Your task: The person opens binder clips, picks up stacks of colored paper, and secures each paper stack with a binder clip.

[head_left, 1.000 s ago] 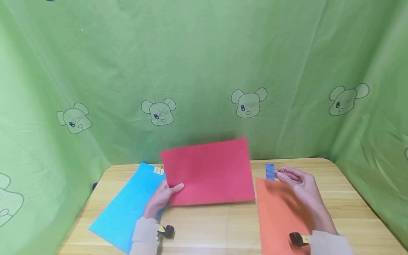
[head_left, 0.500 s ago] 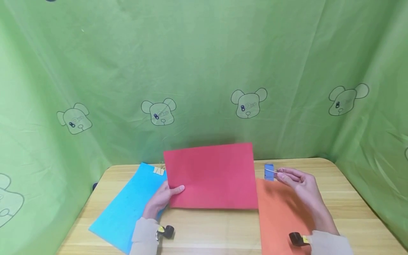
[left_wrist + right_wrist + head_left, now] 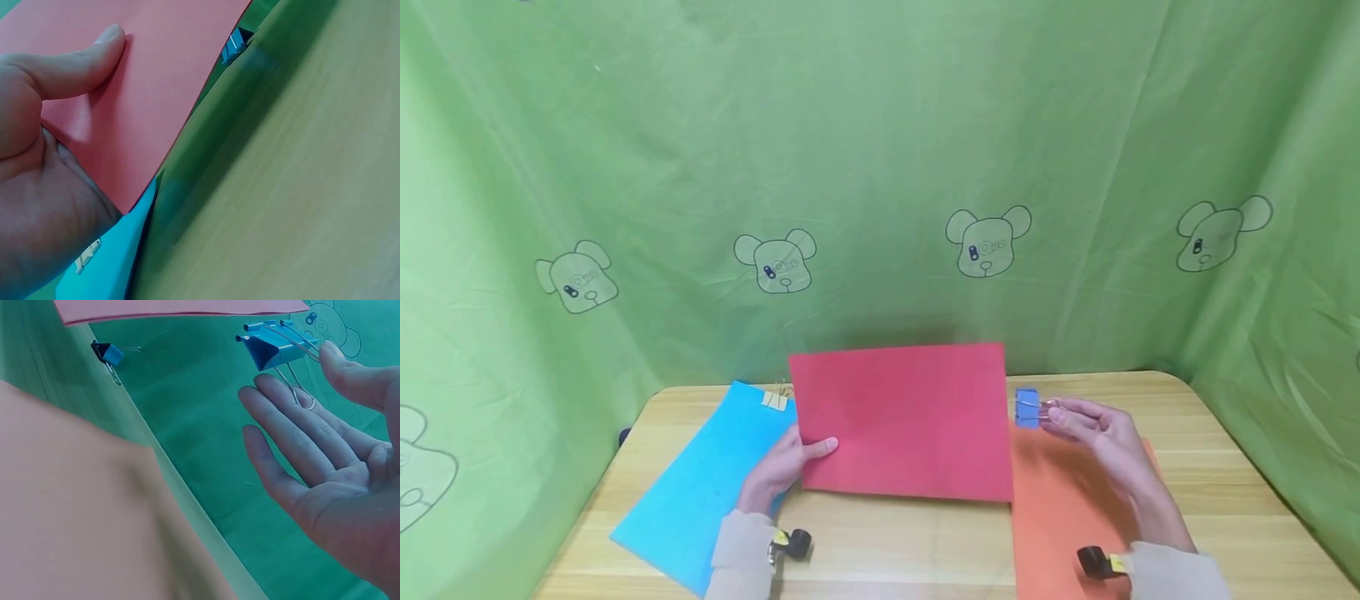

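Observation:
The left hand (image 3: 781,463) grips the lower left corner of a red sheet (image 3: 904,423), thumb on its front face. That sheet is raised and tilted towards the camera; in the right wrist view its edge (image 3: 187,314) looks layered. The right hand (image 3: 1103,432) pinches the wire handles of a blue binder clip (image 3: 1027,409) just right of the sheet. Seen in the right wrist view, the clip (image 3: 275,349) hangs between thumb and fingers, with its mouth near the sheet but apart from it. The left fingers behind the sheet are hidden.
A blue sheet (image 3: 700,492) with a cream clip (image 3: 775,402) on its top edge lies at the left. An orange sheet (image 3: 1052,517) lies under the right forearm. Another blue clip (image 3: 111,354) rests near the table's back edge. Green cloth (image 3: 880,167) surrounds the table.
The red sheet has come down and shifted right, its right edge nearer the blue clip. The held clip has moved slightly left and turned. Both hands keep their holds.

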Demonstrator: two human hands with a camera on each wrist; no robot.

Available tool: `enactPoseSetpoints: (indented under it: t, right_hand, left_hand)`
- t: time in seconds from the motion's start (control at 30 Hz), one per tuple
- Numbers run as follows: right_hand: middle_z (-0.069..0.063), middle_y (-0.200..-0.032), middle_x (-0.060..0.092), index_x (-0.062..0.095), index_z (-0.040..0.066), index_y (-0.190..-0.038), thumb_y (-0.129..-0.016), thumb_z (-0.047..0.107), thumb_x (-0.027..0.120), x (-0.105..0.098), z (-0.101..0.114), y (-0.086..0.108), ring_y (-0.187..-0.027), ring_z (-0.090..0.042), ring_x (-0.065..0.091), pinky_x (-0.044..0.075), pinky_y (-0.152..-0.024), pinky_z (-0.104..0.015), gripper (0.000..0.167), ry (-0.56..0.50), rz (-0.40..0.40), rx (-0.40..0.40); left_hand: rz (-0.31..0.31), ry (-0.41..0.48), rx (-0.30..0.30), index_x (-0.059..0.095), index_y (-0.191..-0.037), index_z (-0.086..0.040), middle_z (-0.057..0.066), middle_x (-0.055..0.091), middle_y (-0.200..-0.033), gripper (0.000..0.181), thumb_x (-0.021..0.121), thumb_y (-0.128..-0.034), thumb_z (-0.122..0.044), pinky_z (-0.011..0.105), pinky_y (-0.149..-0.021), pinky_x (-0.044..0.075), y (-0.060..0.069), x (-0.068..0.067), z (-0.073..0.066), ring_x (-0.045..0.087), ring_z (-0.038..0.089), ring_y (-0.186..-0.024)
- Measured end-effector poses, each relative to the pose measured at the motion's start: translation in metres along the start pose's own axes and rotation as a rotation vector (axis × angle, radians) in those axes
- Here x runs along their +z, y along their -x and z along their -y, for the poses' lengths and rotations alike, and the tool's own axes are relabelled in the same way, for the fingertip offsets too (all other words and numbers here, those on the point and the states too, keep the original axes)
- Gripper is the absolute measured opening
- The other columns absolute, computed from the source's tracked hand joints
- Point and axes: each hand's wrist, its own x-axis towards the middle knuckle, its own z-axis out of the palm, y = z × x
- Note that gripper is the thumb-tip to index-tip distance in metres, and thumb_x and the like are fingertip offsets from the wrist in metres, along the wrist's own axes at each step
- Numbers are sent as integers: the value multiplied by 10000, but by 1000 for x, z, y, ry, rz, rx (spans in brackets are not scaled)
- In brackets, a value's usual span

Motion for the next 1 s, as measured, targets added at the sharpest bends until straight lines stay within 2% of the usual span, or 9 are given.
enactPoseSetpoints:
  t: [0.23,0.47,0.7,1.0]
  right_hand:
    - [57,-1091,763,552,-130,-1353,-1019,111,649,2,-3,-1,-973,-126,741,549,-880,-208,423,12,12,-9]
    - [35,-1069,767,501,-185,-1355,-1016,111,654,5,-2,-2,-966,-138,743,558,-873,-223,476,26,14,-10]
    - [31,-1071,769,551,-147,-1339,-1013,136,666,8,0,-2,-972,-136,744,547,-882,-202,447,44,19,1]
    - [19,-1096,767,480,-191,-1377,-1019,177,663,11,0,-1,-990,-140,741,543,-888,-197,545,102,35,8]
  left_hand:
    - [12,50,-11,527,-1332,-56,79,684,-1209,475,760,-927,-142,393,-946,521,-2,0,1,687,245,-1073]
    - [-1,24,-14,522,-1355,-57,79,681,-1225,523,777,-916,-182,386,-968,496,-2,0,3,675,239,-1089]
    - [-1,14,-7,518,-1355,-51,85,681,-1231,521,773,-921,-184,379,-976,490,-2,0,3,672,237,-1100]
    - [-4,22,-11,512,-1364,-62,82,682,-1232,514,763,-929,-169,383,-961,506,-2,2,2,681,242,-1087]
